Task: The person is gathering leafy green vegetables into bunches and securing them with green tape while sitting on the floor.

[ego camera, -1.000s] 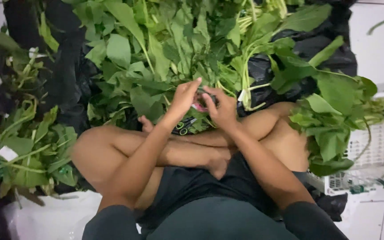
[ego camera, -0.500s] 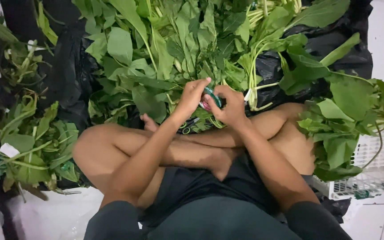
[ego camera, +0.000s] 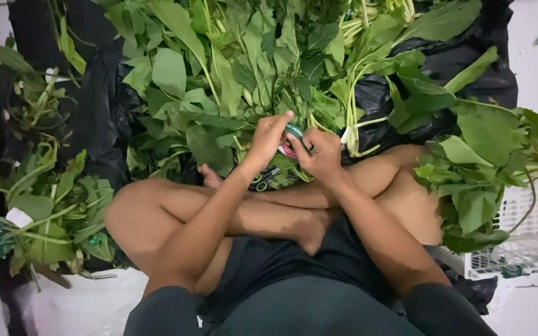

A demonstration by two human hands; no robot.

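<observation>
A: Head view: we log the left hand [ego camera: 268, 138] and right hand [ego camera: 320, 155] meeting over the crossed legs, both pinched on a small green roll of tape [ego camera: 293, 131].

B: We note it sits between the fingertips, just above the pile of leafy greens [ego camera: 231, 74] on black plastic sheeting [ego camera: 94, 93]; a white basket [ego camera: 524, 236] stands right
</observation>
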